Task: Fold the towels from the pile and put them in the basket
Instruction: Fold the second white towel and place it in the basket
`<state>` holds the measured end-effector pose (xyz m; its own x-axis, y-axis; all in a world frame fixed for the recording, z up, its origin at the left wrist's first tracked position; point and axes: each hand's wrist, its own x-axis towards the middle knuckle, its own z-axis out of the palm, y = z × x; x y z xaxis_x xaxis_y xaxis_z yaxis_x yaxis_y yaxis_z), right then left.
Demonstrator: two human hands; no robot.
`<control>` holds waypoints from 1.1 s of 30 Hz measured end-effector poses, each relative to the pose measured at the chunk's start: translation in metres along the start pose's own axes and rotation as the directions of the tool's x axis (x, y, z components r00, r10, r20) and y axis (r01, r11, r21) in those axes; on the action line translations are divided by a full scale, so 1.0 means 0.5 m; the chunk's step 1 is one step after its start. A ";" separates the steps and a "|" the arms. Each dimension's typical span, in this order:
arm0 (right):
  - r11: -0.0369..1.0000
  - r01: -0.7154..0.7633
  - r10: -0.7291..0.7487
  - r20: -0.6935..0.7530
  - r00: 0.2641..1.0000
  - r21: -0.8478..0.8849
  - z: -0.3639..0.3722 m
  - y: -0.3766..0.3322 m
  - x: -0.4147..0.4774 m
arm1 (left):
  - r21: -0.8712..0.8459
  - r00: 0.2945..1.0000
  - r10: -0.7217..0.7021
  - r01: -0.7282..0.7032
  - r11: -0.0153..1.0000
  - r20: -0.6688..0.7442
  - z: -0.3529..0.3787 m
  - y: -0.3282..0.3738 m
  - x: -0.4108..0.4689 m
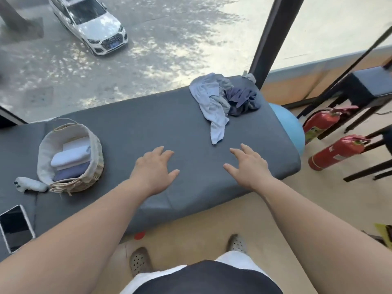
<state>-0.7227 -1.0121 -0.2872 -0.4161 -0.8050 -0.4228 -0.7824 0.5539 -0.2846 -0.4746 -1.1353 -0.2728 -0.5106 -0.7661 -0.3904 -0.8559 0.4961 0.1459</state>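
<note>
Looking down, I have my left hand [156,169] and right hand [247,166] over the grey pad [148,124], fingers spread, gripping nothing. The towel pile [224,100] sits at one o'clock. The basket [42,149] at nine already contains folded towels [71,155]. Tugging one cloth could drag the tangled rest over the pad's edge.

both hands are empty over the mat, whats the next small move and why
Probably reach the right hand to the light blue towel, whose end trails off the pile toward it, and draw it onto the bare mat. Both it and the left hand are open and hold nothing, the basket has folded towels, and the pile is unfolded.
</note>
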 end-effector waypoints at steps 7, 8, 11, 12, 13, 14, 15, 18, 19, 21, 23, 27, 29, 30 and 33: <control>1.000 -0.030 0.030 0.055 0.998 0.005 -0.106 0.232 0.055 | -0.073 0.997 -0.043 0.048 0.996 0.063 0.016 0.252 0.088; 1.000 -0.021 0.021 0.074 0.997 -0.005 -0.116 0.247 0.073 | -0.080 0.996 -0.052 0.057 0.995 0.067 0.018 0.269 0.103; 0.998 0.026 -0.018 0.122 0.992 -0.065 -0.141 0.269 0.152 | -0.101 0.993 -0.080 0.089 0.991 0.090 0.027 0.301 0.161; 0.996 0.035 -0.025 0.125 0.992 -0.079 -0.150 0.271 0.182 | -0.106 0.992 -0.084 0.095 0.990 0.097 0.029 0.307 0.186; 0.995 0.040 -0.029 0.123 0.992 -0.088 -0.159 0.272 0.213 | -0.110 0.991 -0.089 0.100 0.989 0.102 0.029 0.313 0.213; 0.995 0.046 -0.034 0.123 0.992 -0.093 -0.167 0.272 0.243 | -0.117 0.990 -0.094 0.107 0.987 0.105 0.029 0.319 0.241; 0.994 0.053 -0.041 0.128 0.991 -0.097 -0.173 0.270 0.272 | -0.129 0.989 -0.100 0.114 0.985 0.108 0.030 0.324 0.271; 0.991 0.074 -0.056 0.155 0.986 -0.113 -0.186 0.265 0.356 | -0.172 0.986 -0.113 0.134 0.976 0.125 0.033 0.337 0.362; 0.991 0.071 -0.051 0.167 0.985 -0.113 -0.190 0.265 0.382 | -0.186 0.984 -0.114 0.139 0.973 0.137 0.035 0.340 0.393; 0.992 0.054 -0.031 0.206 0.978 -0.111 -0.196 0.268 0.431 | -0.209 0.976 -0.118 0.155 0.965 0.182 0.039 0.346 0.450; 0.991 0.051 -0.016 0.261 0.965 -0.125 -0.198 0.272 0.474 | -0.226 0.962 -0.126 0.182 0.957 0.242 0.044 0.350 0.498; 0.986 0.067 -0.014 0.331 0.943 -0.150 -0.192 0.277 0.566 | -0.206 0.927 -0.164 0.242 0.948 0.336 0.059 0.346 0.592; 0.987 0.073 -0.014 0.364 0.931 -0.147 -0.177 0.273 0.610 | -0.227 0.912 -0.190 0.284 0.932 0.364 0.071 0.341 0.636; 0.986 0.082 -0.019 0.384 0.923 -0.147 -0.167 0.271 0.631 | -0.242 0.904 -0.203 0.307 0.921 0.375 0.079 0.340 0.658; 0.981 0.122 -0.043 0.450 0.892 -0.150 -0.130 0.261 0.695 | -0.277 0.883 -0.227 0.359 0.892 0.412 0.112 0.339 0.718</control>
<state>-0.9994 -1.2332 -0.4155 -0.1295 -0.6463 -0.7521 -0.8879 0.4132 -0.2021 -0.7985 -1.3031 -0.4392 -0.2223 -0.6208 -0.7518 -0.9689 0.0545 0.2415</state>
